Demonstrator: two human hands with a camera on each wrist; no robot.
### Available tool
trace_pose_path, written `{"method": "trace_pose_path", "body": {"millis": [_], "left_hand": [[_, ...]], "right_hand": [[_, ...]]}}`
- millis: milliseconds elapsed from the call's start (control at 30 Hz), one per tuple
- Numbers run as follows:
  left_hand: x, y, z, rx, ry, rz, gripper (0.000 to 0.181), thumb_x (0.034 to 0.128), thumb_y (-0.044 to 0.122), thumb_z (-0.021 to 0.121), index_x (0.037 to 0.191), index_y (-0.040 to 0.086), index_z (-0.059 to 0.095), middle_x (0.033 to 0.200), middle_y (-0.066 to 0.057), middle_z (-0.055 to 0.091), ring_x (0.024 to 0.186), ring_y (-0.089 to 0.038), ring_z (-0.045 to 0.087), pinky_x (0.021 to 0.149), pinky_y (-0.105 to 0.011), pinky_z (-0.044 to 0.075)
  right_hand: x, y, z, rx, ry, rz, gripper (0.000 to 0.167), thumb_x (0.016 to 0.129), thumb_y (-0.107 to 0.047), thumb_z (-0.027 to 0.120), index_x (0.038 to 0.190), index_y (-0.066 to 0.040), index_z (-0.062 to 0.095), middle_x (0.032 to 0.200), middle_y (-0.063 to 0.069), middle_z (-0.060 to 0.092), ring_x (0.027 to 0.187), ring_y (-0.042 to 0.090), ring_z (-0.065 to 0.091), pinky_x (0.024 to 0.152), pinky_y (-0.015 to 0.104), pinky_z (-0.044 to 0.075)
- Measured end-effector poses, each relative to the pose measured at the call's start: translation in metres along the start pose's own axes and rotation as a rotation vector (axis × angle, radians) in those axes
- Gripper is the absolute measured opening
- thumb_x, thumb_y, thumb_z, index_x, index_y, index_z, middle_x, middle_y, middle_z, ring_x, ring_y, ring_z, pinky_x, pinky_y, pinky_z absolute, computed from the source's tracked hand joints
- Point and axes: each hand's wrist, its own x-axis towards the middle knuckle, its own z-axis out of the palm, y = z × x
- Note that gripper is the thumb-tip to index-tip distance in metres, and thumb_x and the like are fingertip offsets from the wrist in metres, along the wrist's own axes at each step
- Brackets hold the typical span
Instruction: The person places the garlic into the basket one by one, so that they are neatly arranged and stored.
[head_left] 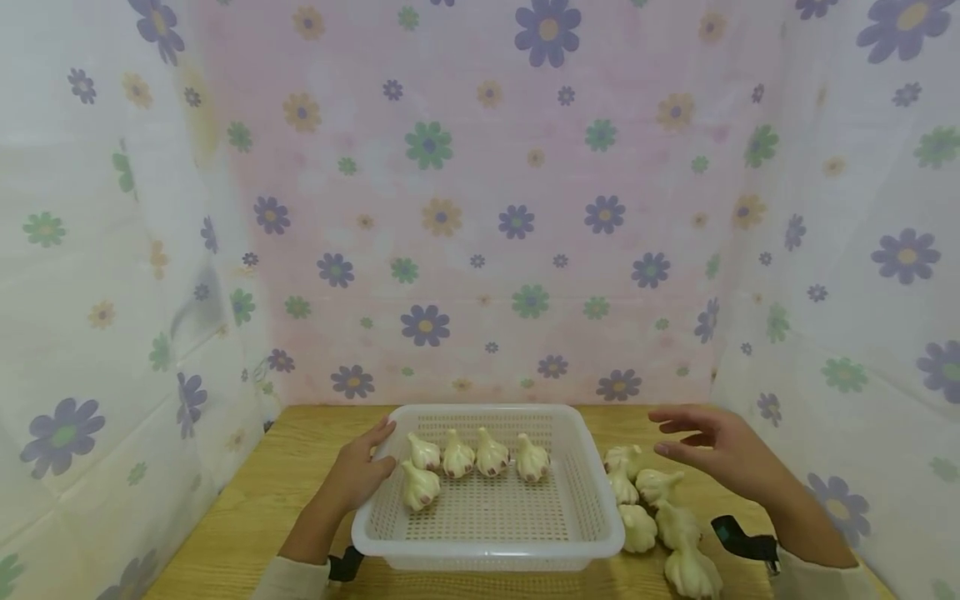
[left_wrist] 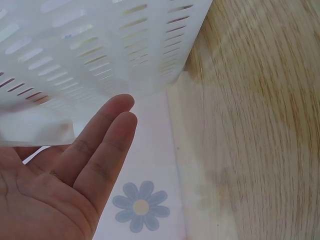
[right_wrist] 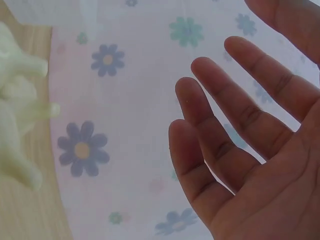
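A white perforated plastic basket (head_left: 491,550) stands on the wooden table with several garlic bulbs (head_left: 492,454) inside, mostly along its back half. My left hand (head_left: 363,471) holds the basket's left rim, thumb over the edge. In the left wrist view, two fingers (left_wrist: 107,145) stretch out beneath the rim beside the slotted wall, while the thumb is hidden. My right hand (head_left: 723,450) hovers in the air right of the basket, fingers loosely bent and nothing in them. Below and left of it, more garlic bulbs (head_left: 637,529) lie in a heap against the basket's right side.
Flower-printed cloth (head_left: 491,192) hangs behind the table and along both sides. Bare wooden tabletop (head_left: 247,517) shows left of the basket. A dark strap piece (head_left: 742,540) sits at the right wrist.
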Motion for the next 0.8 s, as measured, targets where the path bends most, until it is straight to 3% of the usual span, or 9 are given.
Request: {"method": "trace_pose_path", "body": {"millis": [133,367,500,800], "left_hand": [[0.0,-0.001,0.0,-0.01,0.004,0.002,0.067,0.0871,0.012,0.06,0.153,0.006,0.049,0.168,-0.009,0.034,0.131,-0.043,0.058,0.072,-0.031,0.061],[0.002,-0.003,0.0,-0.015,-0.009,0.009,0.067,0.0886,0.012,0.059,0.154,0.007,0.049,0.168,-0.011,0.033,0.138,-0.048,0.051,0.076,-0.035,0.063],[0.002,-0.003,0.001,-0.023,-0.016,0.006,0.067,0.0886,0.013,0.06,0.154,0.007,0.048,0.168,-0.012,0.032,0.134,-0.051,0.053,0.077,-0.037,0.063],[0.001,-0.005,0.001,-0.03,-0.015,0.005,0.066,0.089,0.012,0.06,0.154,0.008,0.049,0.168,-0.011,0.033,0.125,-0.052,0.06,0.067,-0.033,0.062]], "right_hand": [[-0.003,0.014,-0.003,0.014,0.009,0.059,0.042,0.098,-0.023,0.071,0.139,-0.022,0.064,0.138,0.01,0.065,0.111,0.002,0.065,0.084,0.024,0.059],[-0.01,0.045,-0.001,0.116,-0.043,0.21,0.044,0.1,-0.03,0.067,0.142,-0.016,0.062,0.146,0.014,0.058,0.118,0.009,0.065,0.084,0.025,0.059],[-0.012,0.066,0.005,0.182,-0.07,0.29,0.045,0.1,-0.031,0.067,0.142,-0.014,0.061,0.145,0.011,0.06,0.117,0.008,0.066,0.086,0.025,0.058],[-0.018,0.097,0.02,0.348,-0.131,0.365,0.051,0.102,-0.025,0.064,0.148,-0.005,0.054,0.142,0.002,0.062,0.114,0.0,0.066,0.093,0.033,0.058]]}}
